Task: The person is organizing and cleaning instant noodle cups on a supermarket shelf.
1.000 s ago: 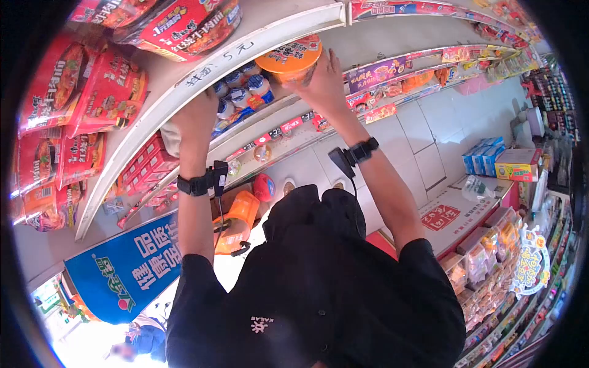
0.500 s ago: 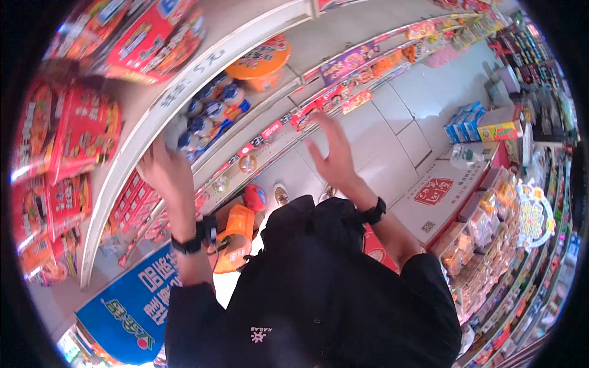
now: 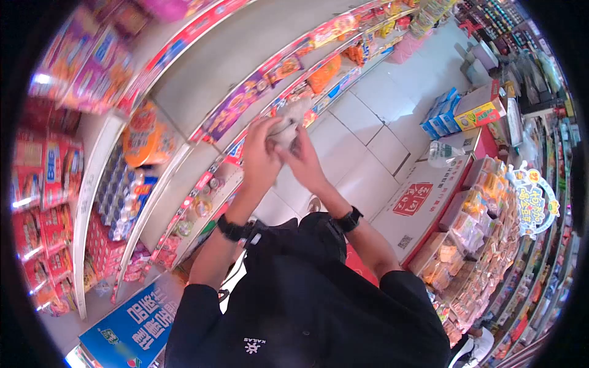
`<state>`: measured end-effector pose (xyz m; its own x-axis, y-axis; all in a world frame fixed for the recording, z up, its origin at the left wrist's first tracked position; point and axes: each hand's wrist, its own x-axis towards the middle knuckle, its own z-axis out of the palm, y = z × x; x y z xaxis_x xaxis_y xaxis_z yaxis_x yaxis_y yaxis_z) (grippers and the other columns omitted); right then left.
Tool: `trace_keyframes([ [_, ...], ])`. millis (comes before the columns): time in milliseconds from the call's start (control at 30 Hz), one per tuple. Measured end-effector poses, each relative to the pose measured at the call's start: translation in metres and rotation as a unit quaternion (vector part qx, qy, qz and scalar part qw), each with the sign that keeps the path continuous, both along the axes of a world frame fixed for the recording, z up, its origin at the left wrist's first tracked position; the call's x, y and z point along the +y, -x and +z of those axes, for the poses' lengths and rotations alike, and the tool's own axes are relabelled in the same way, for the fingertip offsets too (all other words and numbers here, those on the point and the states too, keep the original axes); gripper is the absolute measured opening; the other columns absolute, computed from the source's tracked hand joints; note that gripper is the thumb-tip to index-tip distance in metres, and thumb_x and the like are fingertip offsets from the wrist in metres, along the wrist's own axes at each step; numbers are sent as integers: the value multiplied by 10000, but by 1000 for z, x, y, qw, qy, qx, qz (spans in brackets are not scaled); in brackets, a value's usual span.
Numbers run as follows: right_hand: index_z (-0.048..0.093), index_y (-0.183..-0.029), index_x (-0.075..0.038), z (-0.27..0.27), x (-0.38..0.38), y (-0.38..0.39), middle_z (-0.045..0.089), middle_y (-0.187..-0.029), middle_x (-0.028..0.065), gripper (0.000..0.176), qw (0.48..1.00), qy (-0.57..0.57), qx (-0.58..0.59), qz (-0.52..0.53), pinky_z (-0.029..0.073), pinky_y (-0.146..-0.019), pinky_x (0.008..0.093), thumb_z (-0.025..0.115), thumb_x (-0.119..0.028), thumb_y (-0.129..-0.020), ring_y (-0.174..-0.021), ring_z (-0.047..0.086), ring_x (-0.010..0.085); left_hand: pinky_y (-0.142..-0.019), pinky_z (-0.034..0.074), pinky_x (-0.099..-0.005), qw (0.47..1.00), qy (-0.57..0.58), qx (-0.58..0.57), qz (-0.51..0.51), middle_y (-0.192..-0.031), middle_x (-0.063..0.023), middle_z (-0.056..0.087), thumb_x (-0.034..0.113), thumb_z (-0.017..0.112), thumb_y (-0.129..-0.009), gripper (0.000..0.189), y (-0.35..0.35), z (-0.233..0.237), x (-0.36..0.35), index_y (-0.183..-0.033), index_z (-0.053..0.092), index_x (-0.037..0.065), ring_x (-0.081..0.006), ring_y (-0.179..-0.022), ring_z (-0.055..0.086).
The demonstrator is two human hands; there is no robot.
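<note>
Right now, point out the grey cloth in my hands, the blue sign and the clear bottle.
Grey cloth (image 3: 293,114): head view, its crumpled upper part.
Blue sign (image 3: 127,328): head view, middle of its face.
Clear bottle (image 3: 442,153): head view, middle of its body.

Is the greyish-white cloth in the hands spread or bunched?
Bunched: the greyish-white cloth shows as a compact, creased wad between the left hand and right hand.

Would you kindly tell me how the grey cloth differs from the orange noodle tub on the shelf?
The grey cloth looks pale and plain, while the orange noodle tub is brightly coloured and printed. The grey cloth is crumpled, whereas the orange noodle tub looks firm and rounded. The grey cloth is held between the left hand and right hand; neither touches the orange noodle tub.
</note>
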<state>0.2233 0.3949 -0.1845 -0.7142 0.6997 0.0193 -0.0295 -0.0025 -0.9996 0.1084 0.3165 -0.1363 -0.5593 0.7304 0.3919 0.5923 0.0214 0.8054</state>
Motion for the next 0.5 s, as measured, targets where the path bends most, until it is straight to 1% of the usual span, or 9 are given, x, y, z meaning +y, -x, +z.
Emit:
trace_keyframes([
  [33,344,-1532,42,-5,33,-2,669,-1232,175,732,998,2,-62,-29,511,-937,351,732,-198,-958,-1122,648,216,-1038,489,-385,1000,-1,4,-6,-1311,-177,627,-187,491,-795,556,-5,-7,34,-1296,621,17,-318,-1230,620],
  [133,426,-1477,49,-8,129,-8,697,-1132,163,606,986,-110,-2,-122,516,-904,328,685,-182,-980,-1059,658,194,-1016,494,-419,995,-56,-47,-61,-1290,-207,606,-99,534,-860,544,-18,-15,119,-1390,540,24,-367,-1243,590],
  [200,462,-1462,34,16,183,-13,679,-1166,134,533,987,-116,-8,-111,516,-888,307,648,-160,-1002,-1041,635,163,-1054,478,-422,956,-102,-243,-128,-1350,-208,572,-25,585,-887,591,-14,-11,168,-1461,453,12,-357,-1273,572],
  [267,498,-1448,20,43,235,-8,662,-1200,105,467,988,-122,-13,-99,515,-871,285,610,-138,-1023,-1022,612,131,-1069,472,-420,975,-83,-186,-91,-1404,-212,540,24,631,-878,631,3,-17,215,-1478,435,6,-349,-1293,560],
  [333,581,-1356,22,63,280,2,698,-1190,106,376,997,-48,46,-27,523,-913,319,608,-124,-1011,-1060,668,197,-1124,434,-436,994,-32,-93,-46,-1542,-237,435,231,754,-893,847,23,-10,246,-1571,310,-13,-344,-1344,529],
  [367,581,-1356,22,76,300,7,698,-1190,106,376,997,-50,44,-26,523,-913,319,608,-124,-1011,-1060,668,197,-1124,434,-436,994,-35,-95,-45,-1542,-237,435,231,754,-893,847,29,-3,257,-1571,310,-13,-344,-1344,529],
  [433,611,-1356,-14,105,335,20,693,-1217,83,365,986,136,80,52,531,-938,319,614,-139,-1012,-1090,664,179,-1145,406,-450,938,-10,-340,-66,-1558,-257,423,375,799,-896,1042,40,20,274,-1631,160,4,-331,-1368,513],
  [467,612,-1371,-41,110,356,28,684,-1250,77,386,986,145,42,74,538,-948,316,632,-181,-1011,-1127,651,159,-1110,444,-440,914,9,-397,-87,-1520,-258,469,462,810,-889,1169,50,33,279,-1646,41,12,-325,-1346,535],
  [500,612,-1371,-41,116,371,35,684,-1250,77,386,987,141,40,72,538,-948,316,632,-181,-1011,-1127,651,159,-1110,444,-440,913,6,-399,-90,-1520,-258,469,462,810,-889,1169,61,31,290,-1646,41,12,-325,-1346,535],
])
